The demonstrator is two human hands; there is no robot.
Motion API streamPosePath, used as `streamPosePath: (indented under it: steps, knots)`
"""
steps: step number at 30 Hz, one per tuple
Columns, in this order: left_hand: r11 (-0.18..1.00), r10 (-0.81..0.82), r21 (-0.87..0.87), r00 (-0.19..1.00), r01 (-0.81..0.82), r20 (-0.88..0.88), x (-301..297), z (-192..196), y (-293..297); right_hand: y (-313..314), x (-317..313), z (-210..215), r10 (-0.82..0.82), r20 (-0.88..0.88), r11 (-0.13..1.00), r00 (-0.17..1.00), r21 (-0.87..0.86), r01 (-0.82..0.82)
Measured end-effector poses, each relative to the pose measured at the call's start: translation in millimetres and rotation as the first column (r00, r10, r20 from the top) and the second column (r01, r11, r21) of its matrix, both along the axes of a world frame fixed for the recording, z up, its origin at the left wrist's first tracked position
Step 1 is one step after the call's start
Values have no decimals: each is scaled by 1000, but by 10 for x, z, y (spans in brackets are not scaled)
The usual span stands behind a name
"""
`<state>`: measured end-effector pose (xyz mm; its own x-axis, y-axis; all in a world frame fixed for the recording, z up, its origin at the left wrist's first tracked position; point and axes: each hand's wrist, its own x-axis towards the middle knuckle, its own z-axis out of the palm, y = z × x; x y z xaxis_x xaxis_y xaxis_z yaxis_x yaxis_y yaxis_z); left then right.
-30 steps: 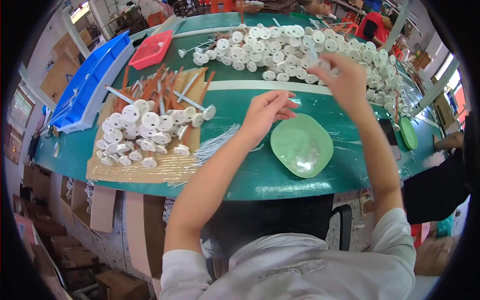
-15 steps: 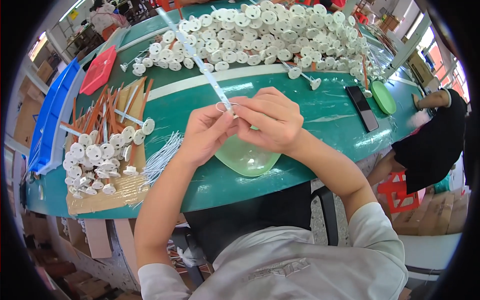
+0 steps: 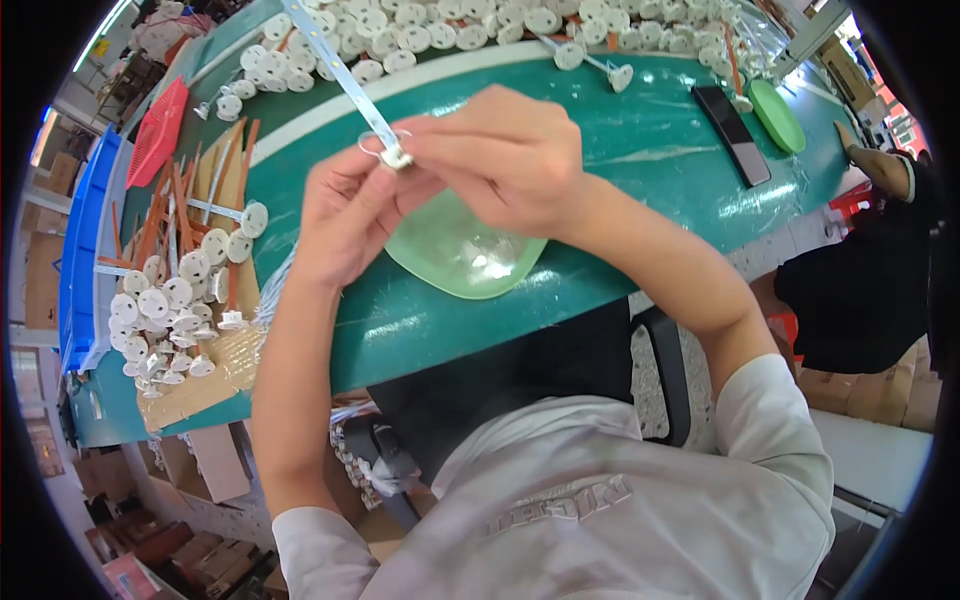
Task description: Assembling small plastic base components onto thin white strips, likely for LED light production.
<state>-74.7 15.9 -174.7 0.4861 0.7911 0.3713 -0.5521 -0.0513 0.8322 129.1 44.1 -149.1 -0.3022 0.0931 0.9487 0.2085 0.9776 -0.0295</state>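
Observation:
Both of my hands are raised over the green table, close together. My left hand [image 3: 345, 205] pinches the lower end of a long, narrow white LED strip [image 3: 345, 82], where a small white end piece shows. From the right, my right hand [image 3: 510, 155] is closed at the same end, its fingers on a thin white wire [image 3: 368, 146] that loops around there. The strip slants up and away to the left. Beneath my hands sits a light green bowl [image 3: 470, 262]; hands partly hide it, and its contents are hard to make out.
At the left, cardboard [image 3: 225, 370] bears several orange and white strips with round white caps [image 3: 180, 295]. Blue [image 3: 85, 250] and red [image 3: 158, 130] trays stand beyond. More capped pieces [image 3: 415, 38] line the back. A phone [image 3: 733, 135] and green dish [image 3: 776, 115] lie right, near another person [image 3: 860, 285].
My view has shifted, so the table sits higher in it. My hands stay together at the strip's end, whose white end piece now shows; the wire loop lies beside it.

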Motion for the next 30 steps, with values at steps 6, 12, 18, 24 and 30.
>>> streamPosePath:
  steps: [6, 12, 18, 24, 30]
  knots:
    - [994, 110, 7, 990, -110, -92, -3, 75, 32, 38, 90, 41, 18, 8, 975, 1000, -220, -16]
    - [982, -84, 130, 932, 138, -352, -167, 220, -38, 97, 227, 142, 580, -176, 242, 795, -895, -374]
    - [973, 226, 19, 943, -228, -246, -146, 178, 92, 85, 120, 39, 122, 162, 599, 979, -798, 58]
    - [902, 429, 89, 856, -422, -288, 24, 123, 70, 33, 102, -152, 19, 636, 764, 772, -507, 399]
    - [908, 410, 75, 844, -411, -346, 52, 89, 62, 31, 71, -167, 15, 694, 777, 720, -461, 428]
